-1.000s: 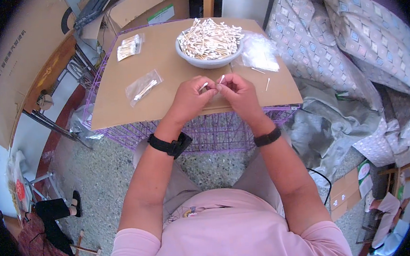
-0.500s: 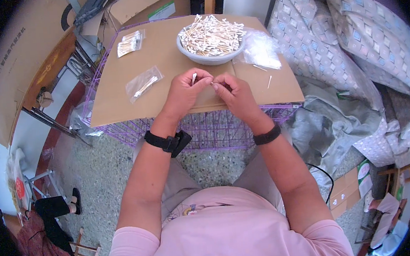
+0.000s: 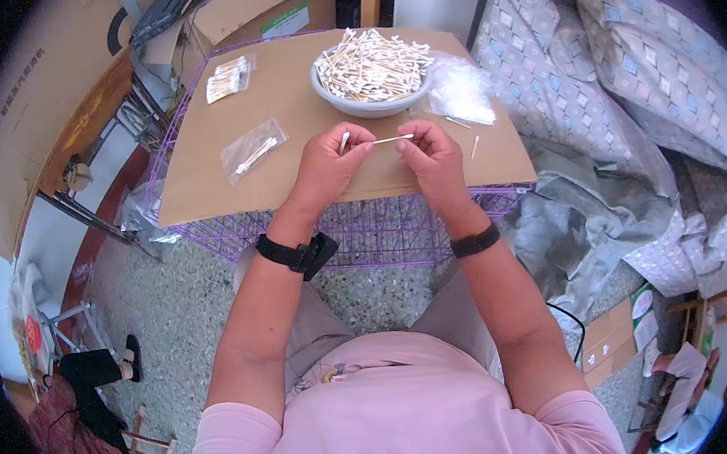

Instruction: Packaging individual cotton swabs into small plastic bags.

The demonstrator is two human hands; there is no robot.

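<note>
A cotton swab (image 3: 389,140) stretches level between my two hands, above the near part of the cardboard. My left hand (image 3: 324,163) is closed, pinching its left end, and another white cotton tip (image 3: 345,140) pokes up from among the fingers. With thumb and fingertips my right hand (image 3: 435,157) grips the swab's right end, where the white tip shows. Beyond the hands stands a grey bowl (image 3: 361,108) heaped with cotton swabs (image 3: 376,62). On the left lies a clear bag (image 3: 242,143) with a few swabs in it.
At the far left is a bag packed with swabs (image 3: 228,80). Clear empty bags (image 3: 462,91) lie right of the bowl, near two loose swabs. The cardboard sheet (image 3: 198,184) rests on a purple wire cage (image 3: 373,235). Wrapped, patterned material (image 3: 556,67) crowds the right side.
My right hand has moved right, away from the left, and the swab's shaft now shows between them. Earlier the fingertips of both hands were close together.
</note>
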